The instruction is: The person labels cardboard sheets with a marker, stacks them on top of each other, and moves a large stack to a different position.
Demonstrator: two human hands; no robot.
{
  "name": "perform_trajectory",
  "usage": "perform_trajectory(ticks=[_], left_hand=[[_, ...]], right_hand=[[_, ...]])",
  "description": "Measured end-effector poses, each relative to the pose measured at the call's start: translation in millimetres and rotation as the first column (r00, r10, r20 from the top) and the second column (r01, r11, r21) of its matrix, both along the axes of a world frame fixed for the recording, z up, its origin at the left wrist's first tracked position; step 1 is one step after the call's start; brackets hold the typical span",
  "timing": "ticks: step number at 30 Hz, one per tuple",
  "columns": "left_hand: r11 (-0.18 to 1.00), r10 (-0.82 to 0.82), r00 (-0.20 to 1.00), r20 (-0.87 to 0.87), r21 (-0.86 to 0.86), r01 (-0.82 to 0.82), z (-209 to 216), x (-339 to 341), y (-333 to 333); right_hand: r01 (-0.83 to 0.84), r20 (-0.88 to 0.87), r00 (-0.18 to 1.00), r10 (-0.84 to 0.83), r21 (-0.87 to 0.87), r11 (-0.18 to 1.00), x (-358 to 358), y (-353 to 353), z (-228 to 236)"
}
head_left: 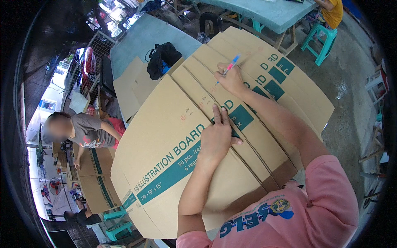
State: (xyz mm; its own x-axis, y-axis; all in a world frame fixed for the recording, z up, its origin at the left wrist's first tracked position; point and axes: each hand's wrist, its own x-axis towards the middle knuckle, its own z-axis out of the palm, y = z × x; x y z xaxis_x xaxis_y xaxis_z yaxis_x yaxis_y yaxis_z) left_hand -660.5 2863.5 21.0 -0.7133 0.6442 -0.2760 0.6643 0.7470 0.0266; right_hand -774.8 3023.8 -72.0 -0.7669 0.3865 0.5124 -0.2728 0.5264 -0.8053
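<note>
Several flattened brown cardboard boxes [165,136] with green print lie overlapped like steps before me, their edges running from upper left to lower right. My left hand [218,130] rests on the stack with its fingers stretched out, pressing near the edges of the upper sheets. In my right hand [231,79], farther up and to the right, is a slim pen [231,64] with blue and pink parts. Its tip points down at the cardboard, close to the surface; whether it touches I cannot tell. Small red handwritten marks show on several of the sheets near both hands.
A black bag [165,58] lies on a pale blue-green table [159,33] behind the stack. Another such table [264,12] stands at the far right, near a green stool [320,43] and a person in yellow. At left, a person in grey [89,128] stands beside more cardboard [97,182].
</note>
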Motion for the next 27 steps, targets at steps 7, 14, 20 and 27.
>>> perform_trajectory(ticks=[7,14,20,27], left_hand=[[1.0,0.003,1.0,-0.007,0.01,-0.003,0.1,0.2,0.7],[1.0,0.001,1.0,-0.01,0.019,-0.001,-0.3,-0.4,1.1],[1.0,0.006,1.0,-0.011,-0.007,-0.006,1.4,1.1,1.0],[1.0,-0.009,1.0,-0.025,-0.008,0.009,-0.4,-0.2,0.0]], right_hand=[[0.055,-0.013,0.998,-0.054,0.021,0.998,-0.4,1.5,-2.3],[0.055,0.007,0.998,-0.055,0.014,0.998,-1.2,3.0,-3.1],[-0.022,0.072,0.997,0.027,-0.059,0.998,17.5,5.2,-1.8],[-0.106,0.02,0.994,0.108,-0.08,0.991,22.4,-0.3,-1.6]])
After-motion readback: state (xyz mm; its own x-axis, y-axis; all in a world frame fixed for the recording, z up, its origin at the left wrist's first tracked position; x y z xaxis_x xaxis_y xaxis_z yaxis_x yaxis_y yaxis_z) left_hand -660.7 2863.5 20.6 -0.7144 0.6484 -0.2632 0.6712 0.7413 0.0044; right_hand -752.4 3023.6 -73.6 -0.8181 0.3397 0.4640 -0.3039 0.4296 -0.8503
